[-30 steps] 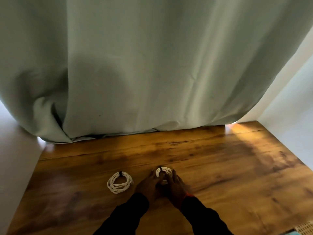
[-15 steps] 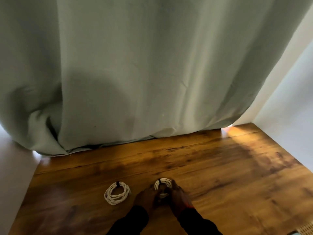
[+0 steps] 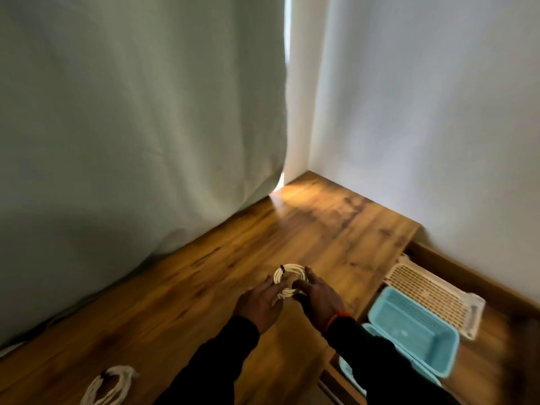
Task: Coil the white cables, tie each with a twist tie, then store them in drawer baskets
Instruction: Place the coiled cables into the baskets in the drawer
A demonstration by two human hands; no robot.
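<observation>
A small white coiled cable (image 3: 287, 274) with a black twist tie at its upper left is held over the wooden table (image 3: 204, 287). My left hand (image 3: 258, 305) grips its near left side and my right hand (image 3: 318, 296) pinches its right side. A second tied white coil (image 3: 109, 385) lies on the table at the lower left. To the right, below the table edge, an open drawer holds a turquoise basket (image 3: 415, 331) and a white perforated basket (image 3: 432, 296).
A pale green curtain (image 3: 140, 127) hangs down onto the back of the table. White walls (image 3: 438, 112) close the right corner. Another turquoise basket's rim (image 3: 350, 375) shows under my right sleeve.
The view has swung to the right, bringing the drawer and its baskets into sight. Both hands carried the small coil rightwards, and the other coil now lies far to the lower left.
</observation>
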